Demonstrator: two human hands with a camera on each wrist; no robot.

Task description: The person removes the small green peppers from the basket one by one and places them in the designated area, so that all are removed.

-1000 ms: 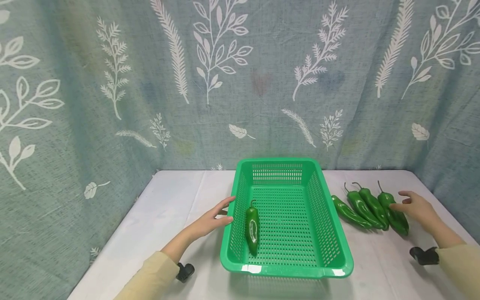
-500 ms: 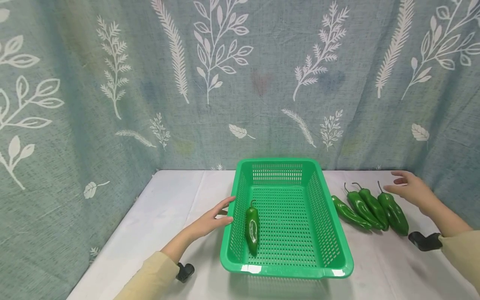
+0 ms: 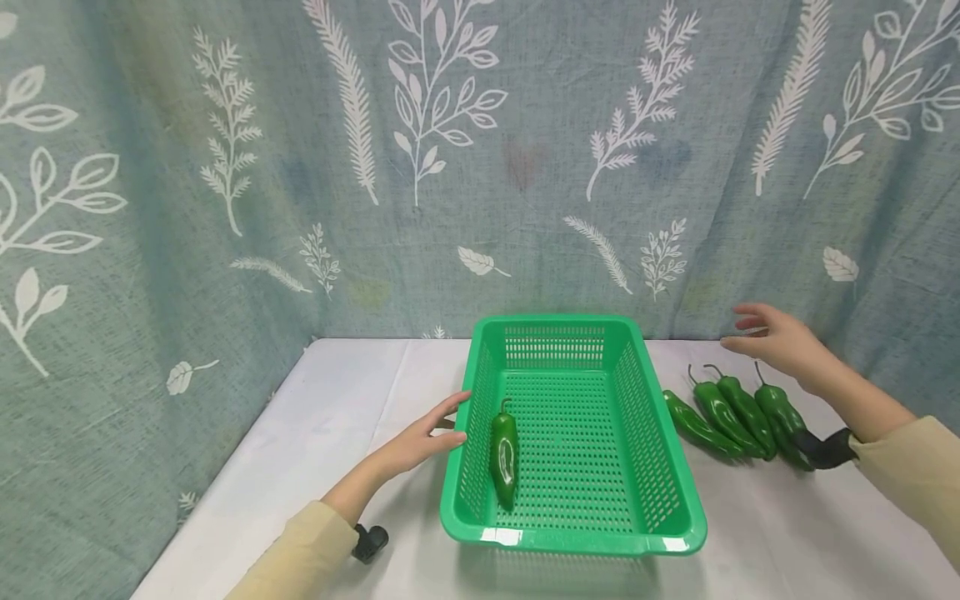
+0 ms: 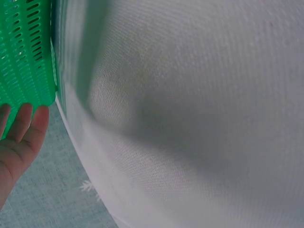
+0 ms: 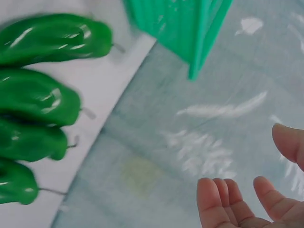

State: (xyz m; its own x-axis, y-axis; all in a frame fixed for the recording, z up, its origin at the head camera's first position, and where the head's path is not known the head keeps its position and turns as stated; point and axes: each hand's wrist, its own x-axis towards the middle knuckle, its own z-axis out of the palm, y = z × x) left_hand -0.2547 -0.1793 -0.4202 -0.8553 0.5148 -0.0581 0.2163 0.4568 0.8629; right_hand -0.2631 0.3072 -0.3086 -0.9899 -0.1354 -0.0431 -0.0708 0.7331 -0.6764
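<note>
Against the left wall of a green plastic basket [image 3: 573, 542] my left hand [image 3: 411, 446] rests with fingers spread. Its fingertips touch the perforated side in the left wrist view. One green chili pepper [image 3: 505, 458] lies inside the basket along the left, stem pointing away. Several more green peppers [image 3: 742, 408] lie side by side on the table right of the basket. My right hand [image 3: 783, 342] hovers over their stem ends, fingers loosely bent and thumb apart, holding nothing. The right wrist view shows the same row of peppers [image 5: 38, 95] left of the parted fingers.
A white cloth covers the table [image 3: 345, 392]. A grey-green curtain [image 3: 525, 167] with white leaf patterns hangs behind the far edge and along both sides. A black wrist camera mount [image 3: 828, 450] on the right arm overlaps the rightmost pepper in the head view.
My right hand has lifted off the rightmost pepper and moved up, away and to the left, over the stems. The left hand, basket and peppers stay where they were.
</note>
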